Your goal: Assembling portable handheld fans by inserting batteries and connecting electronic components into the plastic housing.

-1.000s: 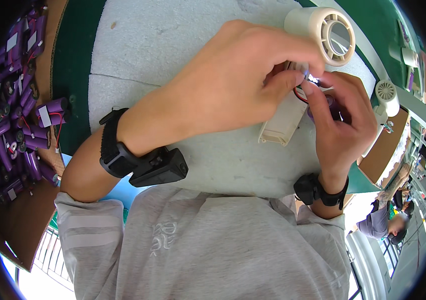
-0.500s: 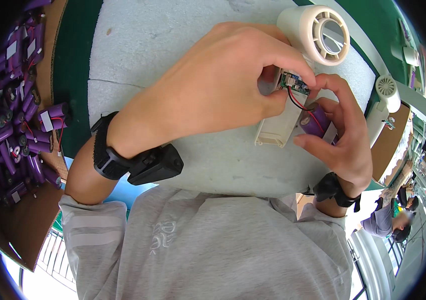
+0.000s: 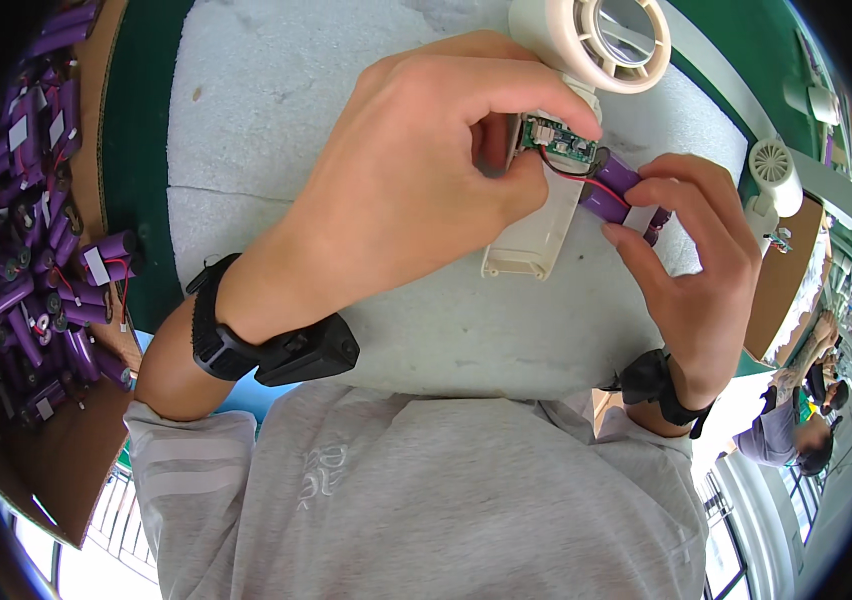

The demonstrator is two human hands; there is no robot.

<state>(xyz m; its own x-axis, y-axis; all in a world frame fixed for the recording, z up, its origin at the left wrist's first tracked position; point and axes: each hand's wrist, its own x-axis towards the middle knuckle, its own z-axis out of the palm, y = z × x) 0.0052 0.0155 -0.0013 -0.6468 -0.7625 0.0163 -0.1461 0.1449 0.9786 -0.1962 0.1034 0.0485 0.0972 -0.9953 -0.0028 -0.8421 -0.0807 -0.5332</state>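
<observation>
My left hand [image 3: 411, 150] is closed around the upper handle of a white handheld fan [image 3: 536, 230], thumb and forefinger beside a small green circuit board [image 3: 576, 142] in its opened handle. Red and black wires run from the board to a purple two-cell battery pack [image 3: 608, 206] with a white label. My right hand [image 3: 701, 260] pinches that pack at its outer end, thumb below and fingers above, just right of the handle. The round fan head [image 3: 538, 35] points up and away from me. The left hand's other fingers are hidden behind its palm.
A cardboard box [image 3: 96, 400] at the left holds many purple battery packs [image 3: 21, 290]. Under the work lies a pale foam pad [image 3: 266, 120] on a green table [image 3: 141, 130]. Another white fan [image 3: 774, 180] lies at the right near a carton [image 3: 791, 285]. A person [image 3: 776, 435] is at far right.
The fan and my left hand have shifted left and slightly up in view. My right hand has drawn away from the board, and the battery pack now lies more sideways, showing more of itself.
</observation>
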